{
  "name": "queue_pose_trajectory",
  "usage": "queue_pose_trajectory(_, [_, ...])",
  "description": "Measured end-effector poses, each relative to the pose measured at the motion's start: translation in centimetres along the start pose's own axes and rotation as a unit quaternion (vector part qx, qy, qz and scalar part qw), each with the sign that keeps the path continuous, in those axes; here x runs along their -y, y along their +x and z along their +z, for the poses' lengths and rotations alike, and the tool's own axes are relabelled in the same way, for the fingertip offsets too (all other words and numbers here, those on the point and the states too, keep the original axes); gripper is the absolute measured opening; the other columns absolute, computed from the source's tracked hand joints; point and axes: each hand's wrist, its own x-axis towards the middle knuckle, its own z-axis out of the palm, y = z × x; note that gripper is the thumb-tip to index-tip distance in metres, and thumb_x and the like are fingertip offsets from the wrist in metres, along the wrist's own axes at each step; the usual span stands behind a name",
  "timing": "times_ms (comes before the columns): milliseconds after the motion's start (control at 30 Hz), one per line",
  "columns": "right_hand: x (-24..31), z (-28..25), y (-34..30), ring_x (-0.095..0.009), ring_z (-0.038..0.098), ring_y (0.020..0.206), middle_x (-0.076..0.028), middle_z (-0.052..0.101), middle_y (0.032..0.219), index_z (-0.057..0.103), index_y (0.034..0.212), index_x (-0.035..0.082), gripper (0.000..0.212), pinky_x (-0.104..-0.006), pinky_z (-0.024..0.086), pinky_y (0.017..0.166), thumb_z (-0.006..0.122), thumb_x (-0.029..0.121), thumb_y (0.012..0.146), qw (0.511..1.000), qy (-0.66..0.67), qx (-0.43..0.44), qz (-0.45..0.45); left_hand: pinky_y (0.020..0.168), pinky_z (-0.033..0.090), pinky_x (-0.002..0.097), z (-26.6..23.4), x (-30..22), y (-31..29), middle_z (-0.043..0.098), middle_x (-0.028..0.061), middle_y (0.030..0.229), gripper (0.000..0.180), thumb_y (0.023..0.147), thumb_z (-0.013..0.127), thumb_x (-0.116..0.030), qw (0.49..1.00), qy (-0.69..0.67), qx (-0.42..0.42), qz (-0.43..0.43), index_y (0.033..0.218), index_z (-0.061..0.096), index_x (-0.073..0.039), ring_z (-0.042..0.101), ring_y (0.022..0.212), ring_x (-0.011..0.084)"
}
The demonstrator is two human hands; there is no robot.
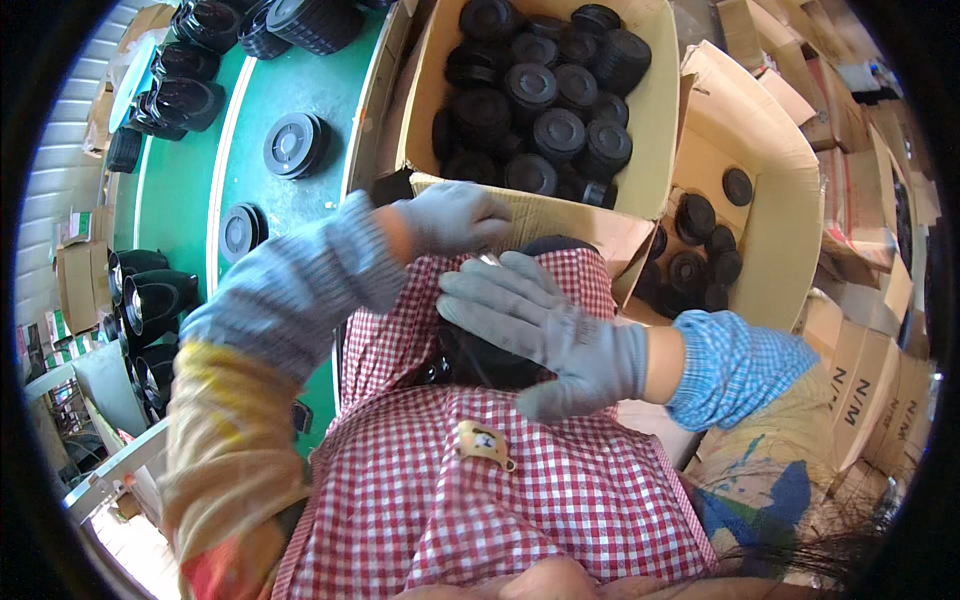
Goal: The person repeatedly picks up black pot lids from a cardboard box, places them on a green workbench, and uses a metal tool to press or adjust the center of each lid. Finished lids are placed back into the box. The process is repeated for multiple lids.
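A black plastic part with a glossy edge (490,362) rests in my lap on a red-and-white checked apron. Across it lies my right hand (555,325) in a grey glove, fingers stretched out flat and thumb apart, covering much of its top. My left hand (455,220), also gloved in grey, is just beyond the right fingertips beside the box's near wall. Its fingers are curled, and whatever they hold is hidden. A small shiny bit shows between the two hands, too little to name. The dark rounded shape (555,243) behind the right hand is mostly covered.
Ahead stands a cardboard box (655,190) heaped with round black plastic parts. To its right, another carton (790,200) holds several more. On the left runs a green work surface (290,85) carrying round black discs (292,145) and glossy black housings (155,300). Folded cartons (860,390) stand far right.
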Motion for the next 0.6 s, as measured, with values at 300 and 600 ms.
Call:
queue_pose_trajectory(300, [-2.3,0.4,-0.2,-0.033,0.028,0.152,-0.016,0.013,0.171,0.004,0.166,0.016,0.099,-0.0465,0.034,0.115,0.03,0.08,0.095,0.812,0.561,-0.157,0.039,0.083,0.05,0.0412,2.0,-6.6,-6.8,0.065,0.0113,0.105,0.027,0.087,0.066,-0.021,0.828,0.067,-0.428,0.357,0.109,0.067,-0.005,0.063,0.09,0.0293])
queue_pose_trajectory(600, [-4.2,-1.6,1.5,-0.036,0.04,0.145,-0.023,0.048,0.152,0.034,0.159,0.014,0.106,-0.0505,0.032,0.118,0.03,0.091,0.085,0.878,0.459,-0.087,0.104,0.074,0.05,0.0412,8.5,-13.1,-3.7,0.062,0.0031,0.095,0.028,0.088,0.067,-0.046,0.907,0.177,-0.288,0.251,0.086,0.064,-0.018,0.06,0.087,0.0231])
